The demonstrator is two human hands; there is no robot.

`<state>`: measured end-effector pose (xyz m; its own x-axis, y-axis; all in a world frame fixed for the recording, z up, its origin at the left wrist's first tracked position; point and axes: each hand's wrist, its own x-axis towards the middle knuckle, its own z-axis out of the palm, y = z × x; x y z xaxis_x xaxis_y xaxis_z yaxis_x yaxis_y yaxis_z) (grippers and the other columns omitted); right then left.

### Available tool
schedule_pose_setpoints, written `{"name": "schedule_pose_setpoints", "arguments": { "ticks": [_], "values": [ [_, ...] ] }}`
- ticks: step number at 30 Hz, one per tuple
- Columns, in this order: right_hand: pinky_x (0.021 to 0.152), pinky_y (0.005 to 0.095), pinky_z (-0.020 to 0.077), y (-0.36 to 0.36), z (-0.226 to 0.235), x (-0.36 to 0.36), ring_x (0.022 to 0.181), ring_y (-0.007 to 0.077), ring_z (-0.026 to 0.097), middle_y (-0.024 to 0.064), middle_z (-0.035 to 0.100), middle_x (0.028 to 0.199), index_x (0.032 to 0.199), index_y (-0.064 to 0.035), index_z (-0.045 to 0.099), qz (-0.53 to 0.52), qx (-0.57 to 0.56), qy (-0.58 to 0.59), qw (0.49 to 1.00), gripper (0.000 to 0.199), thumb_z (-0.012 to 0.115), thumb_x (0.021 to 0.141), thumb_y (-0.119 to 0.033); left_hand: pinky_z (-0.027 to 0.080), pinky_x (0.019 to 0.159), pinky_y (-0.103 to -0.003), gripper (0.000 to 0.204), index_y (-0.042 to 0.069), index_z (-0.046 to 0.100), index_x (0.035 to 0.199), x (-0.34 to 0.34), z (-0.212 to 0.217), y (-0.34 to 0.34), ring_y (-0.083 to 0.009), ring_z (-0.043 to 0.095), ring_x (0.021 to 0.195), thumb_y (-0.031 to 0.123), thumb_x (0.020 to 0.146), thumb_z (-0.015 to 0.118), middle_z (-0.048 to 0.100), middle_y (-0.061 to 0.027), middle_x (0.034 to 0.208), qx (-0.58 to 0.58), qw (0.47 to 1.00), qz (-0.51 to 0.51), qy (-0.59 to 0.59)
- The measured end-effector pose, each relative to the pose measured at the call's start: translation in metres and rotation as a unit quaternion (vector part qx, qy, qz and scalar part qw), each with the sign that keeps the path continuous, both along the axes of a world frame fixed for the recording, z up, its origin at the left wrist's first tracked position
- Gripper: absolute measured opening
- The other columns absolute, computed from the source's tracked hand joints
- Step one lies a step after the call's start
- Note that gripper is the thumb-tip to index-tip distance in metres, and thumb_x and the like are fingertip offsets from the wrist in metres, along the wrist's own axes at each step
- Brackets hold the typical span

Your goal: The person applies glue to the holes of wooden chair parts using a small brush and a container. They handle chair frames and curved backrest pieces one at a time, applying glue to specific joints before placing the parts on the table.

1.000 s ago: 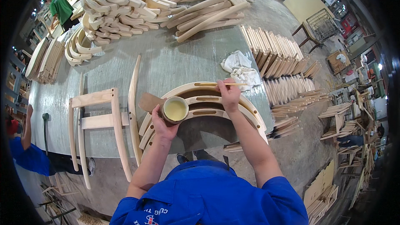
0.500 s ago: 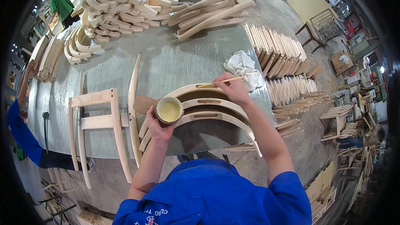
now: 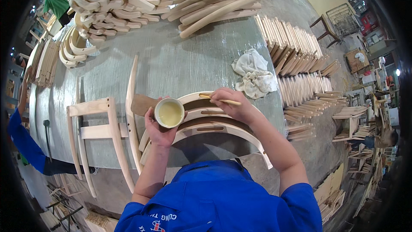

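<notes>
My left hand (image 3: 160,134) is wrapped round a cup of pale yellow liquid (image 3: 170,113), held upright above the left part of the curved wooden rails. In my right hand (image 3: 235,106) a thin wooden stick (image 3: 226,101) is pinched, its tip at the slot of the farthest curved rail (image 3: 191,97). Whether the stick ends in bristles cannot be made out. Nearer to me lie a middle curved rail (image 3: 199,112) and the nearest curved rail (image 3: 246,134), each with a long slot. A brown wooden block (image 3: 143,105) shows just left of the cup.
Left of the rails stand chair-frame parts (image 3: 112,120) on the grey-green table (image 3: 171,60). White rags (image 3: 253,75) lie at its right. Curved pieces (image 3: 103,8) and straight pieces (image 3: 223,8) are piled at the back. Stacked sticks (image 3: 296,56) stand on the right; a blue-sleeved person (image 3: 25,139) is at left.
The stick's tip has stayed around the farthest rail's slot, while my right hand has turned and come lower, swinging the stick's free end down. The cup has shifted slightly left with my left hand.
</notes>
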<state>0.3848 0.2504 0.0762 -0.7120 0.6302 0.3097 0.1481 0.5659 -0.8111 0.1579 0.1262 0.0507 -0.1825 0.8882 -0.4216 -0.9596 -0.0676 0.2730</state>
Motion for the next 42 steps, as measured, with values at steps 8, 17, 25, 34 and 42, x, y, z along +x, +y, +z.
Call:
{"name": "schedule_pose_setpoints", "arguments": {
  "ticks": [8,17,25,34,42],
  "values": [
    [0.069,0.0327,0.0504,-0.012,0.011,0.038,0.08,0.0288,0.063,0.0136,0.062,0.09,0.089,-0.0002,0.058,-0.131,0.026,-0.029,0.991,0.011,0.061,0.079,0.004,0.032,0.097,-0.064,0.045,0.013,0.046,0.128,-0.013,0.001,0.024,-0.0325,0.038,0.126,0.039,0.092,0.037,0.045,-0.0053,0.134,0.015,1.0,0.005,-0.005],
    [0.07,0.0313,0.0521,-0.012,0.002,-0.014,0.08,0.0247,0.065,0.0123,0.065,0.089,0.09,-0.0032,0.059,-0.113,-0.047,-0.006,0.992,0.011,0.062,0.081,0.003,0.036,0.094,-0.063,0.046,0.014,0.043,0.129,-0.026,-0.011,0.049,-0.0323,0.038,0.126,0.04,0.092,0.037,0.045,-0.0046,0.133,0.03,0.999,-0.039,-0.008],
    [0.064,0.0334,0.0521,-0.001,0.036,0.023,0.075,0.0279,0.063,0.0119,0.062,0.088,0.086,-0.0033,0.058,-0.146,-0.039,-0.149,0.977,0.014,0.061,0.075,0.005,0.035,0.095,-0.062,0.049,0.015,0.04,0.132,-0.033,-0.015,0.061,-0.0311,0.036,0.128,0.043,0.092,0.039,0.043,-0.0036,0.136,0.045,0.997,-0.06,-0.001],
    [0.064,0.0338,0.0512,-0.009,0.035,0.004,0.074,0.0287,0.063,0.012,0.061,0.085,0.084,-0.0032,0.056,-0.158,-0.027,-0.134,0.978,0.012,0.062,0.076,0.004,0.038,0.094,-0.064,0.046,0.016,0.042,0.129,-0.026,-0.003,0.058,-0.0327,0.041,0.124,0.041,0.09,0.04,0.047,-0.0059,0.127,0.041,0.997,-0.053,-0.028],
    [0.05,0.0324,0.0433,0.014,0.034,0.006,0.06,0.0224,0.057,0.0074,0.058,0.074,0.075,-0.0055,0.058,-0.025,0.242,-0.164,0.956,0.017,0.071,0.074,-0.016,0.04,0.092,-0.063,0.042,0.013,0.045,0.124,-0.018,0.006,0.033,-0.0323,0.044,0.121,0.039,0.092,0.038,0.046,-0.0063,0.131,0.069,0.996,-0.055,-0.012]
  ]
}}
